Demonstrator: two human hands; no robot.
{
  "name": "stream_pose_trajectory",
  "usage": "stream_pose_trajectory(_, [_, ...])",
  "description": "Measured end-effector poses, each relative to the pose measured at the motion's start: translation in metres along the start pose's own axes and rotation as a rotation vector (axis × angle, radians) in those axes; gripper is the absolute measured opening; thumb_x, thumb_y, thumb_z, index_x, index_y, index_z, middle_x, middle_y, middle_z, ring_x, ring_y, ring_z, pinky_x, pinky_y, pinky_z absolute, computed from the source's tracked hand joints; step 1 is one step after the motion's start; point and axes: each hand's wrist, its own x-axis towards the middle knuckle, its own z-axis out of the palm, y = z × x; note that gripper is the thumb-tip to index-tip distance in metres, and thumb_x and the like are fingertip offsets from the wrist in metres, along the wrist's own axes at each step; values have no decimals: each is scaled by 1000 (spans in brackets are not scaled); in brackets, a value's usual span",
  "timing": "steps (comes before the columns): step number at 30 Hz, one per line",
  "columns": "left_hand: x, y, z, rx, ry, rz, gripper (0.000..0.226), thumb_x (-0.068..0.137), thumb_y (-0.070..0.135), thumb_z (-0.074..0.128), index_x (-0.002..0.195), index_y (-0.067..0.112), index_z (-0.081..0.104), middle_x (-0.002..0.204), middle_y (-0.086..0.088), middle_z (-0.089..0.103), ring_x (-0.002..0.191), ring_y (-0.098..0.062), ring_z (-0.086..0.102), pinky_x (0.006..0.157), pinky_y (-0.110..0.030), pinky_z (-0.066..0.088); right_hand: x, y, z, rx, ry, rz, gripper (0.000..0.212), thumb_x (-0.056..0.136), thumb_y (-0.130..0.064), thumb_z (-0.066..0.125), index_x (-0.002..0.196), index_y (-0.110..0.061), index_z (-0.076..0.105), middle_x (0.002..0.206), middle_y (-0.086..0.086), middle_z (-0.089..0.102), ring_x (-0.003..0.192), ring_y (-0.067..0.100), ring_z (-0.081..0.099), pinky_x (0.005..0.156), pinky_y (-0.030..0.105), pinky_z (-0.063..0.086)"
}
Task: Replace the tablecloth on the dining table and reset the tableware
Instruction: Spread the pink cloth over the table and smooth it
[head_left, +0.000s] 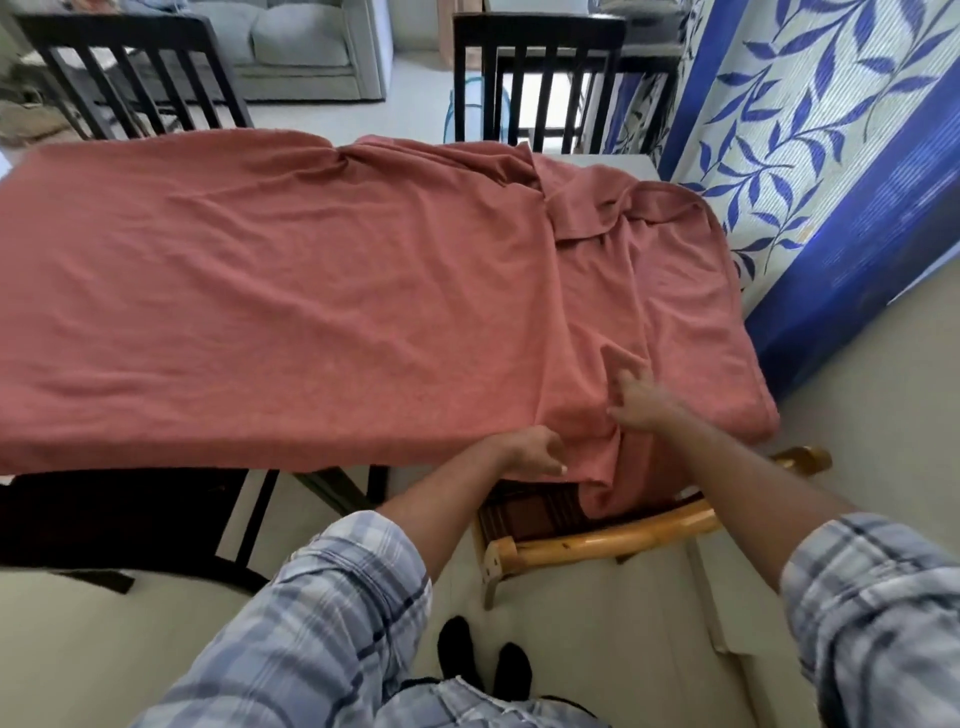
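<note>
- Tablecloth (291, 291): soft, light, limp; likely to bunch and slide.
- Left hand (530, 449): fingers pinch the near hem.
- Right hand (641, 400): fingers straight, pressing it flat.
- Grip at hem corners.

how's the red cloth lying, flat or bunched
Partly spread: tablecloth flat at left, bunched and folded at far right, table corner bare.

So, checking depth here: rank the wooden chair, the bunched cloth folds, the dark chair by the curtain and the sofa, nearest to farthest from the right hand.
From the right hand:
1. Wooden chair, just below, near side.
2. Bunched folds, table's far right corner.
3. Dark chair, behind the far edge.
4. Sofa, background, far left.
</note>
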Motion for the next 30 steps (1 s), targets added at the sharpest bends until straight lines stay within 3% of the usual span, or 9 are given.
stream_pose_trajectory(4, [22, 10, -28, -82, 133, 77, 34, 91, 20, 61, 122, 5, 59, 122, -12, 62, 112, -26, 59, 91, -29, 46, -1, 34, 12, 10, -155, -35, 80, 77, -55, 52, 144, -14, 32, 149, 16, 28, 139, 32, 25, 113, 40, 26])
stream_pose_trajectory(7, [36, 29, -42, -103, 249, 131, 27, 92, 14, 58, 116, 3, 62, 115, -15, 65, 101, -26, 61, 79, -24, 43, 0, 71, -10, 71, -180, -24, 55, 94, -30, 52, 141, -8, 38, 147, 12, 33, 135, 30, 31, 110, 33, 28])
stream_pose_trajectory(10, [55, 53, -45, -126, 237, 156, 26, 93, 17, 57, 116, 5, 62, 113, -15, 65, 90, -24, 60, 77, -24, 44, 12, 118, -20, 170, -166, 215, 52, 92, -20, 55, 139, -6, 39, 145, 16, 34, 131, 33, 38, 108, 37, 36])
stream_pose_trajectory(14, [84, 86, -43, -44, 204, 179, 30, 93, 21, 57, 120, 7, 60, 118, -12, 63, 102, -26, 60, 83, -26, 46, 33, 144, -35, 85, 130, 558, 50, 89, -33, 48, 135, -13, 44, 135, 14, 44, 121, 38, 45, 102, 50, 38])
stream_pose_trajectory(17, [118, 107, -45, 38, 242, 181, 38, 92, 21, 59, 127, 7, 55, 130, -13, 56, 120, -27, 52, 96, -29, 41, 51, 139, -49, 122, 245, 353, 54, 92, -36, 45, 143, -23, 30, 145, 10, 31, 129, 34, 37, 104, 53, 31])
stream_pose_trajectory(22, [191, 145, -41, 183, 372, 119, 55, 87, 31, 62, 136, 12, 46, 140, -13, 42, 132, -29, 38, 111, -35, 31, 97, 162, -51, -36, 83, -92, 62, 95, -56, 25, 150, -26, 22, 160, 1, 15, 146, 19, 13, 118, 41, 9])
stream_pose_trajectory(24, [213, 156, -37, 178, 391, 77, 56, 85, 30, 63, 135, 14, 45, 141, -11, 40, 132, -29, 36, 110, -40, 32, 112, 190, -47, 10, 30, -3, 60, 98, -53, 27, 151, -26, 20, 160, -1, 12, 146, 20, 14, 117, 48, 15])
stream_pose_trajectory(28, [247, 182, -34, 139, 386, 53, 55, 83, 24, 61, 135, 13, 45, 140, -11, 41, 130, -30, 38, 109, -41, 34, 132, 242, -68, 52, -76, 454, 63, 92, -56, 35, 140, -16, 40, 148, 13, 35, 134, 35, 34, 111, 57, 23])
stream_pose_trajectory(30, [259, 190, -35, 94, 413, 61, 52, 82, 22, 61, 132, 12, 48, 137, -10, 45, 128, -29, 40, 108, -40, 35, 144, 231, -85, 36, 89, 379, 56, 92, -45, 42, 139, -14, 39, 146, 13, 33, 133, 32, 34, 109, 53, 27])
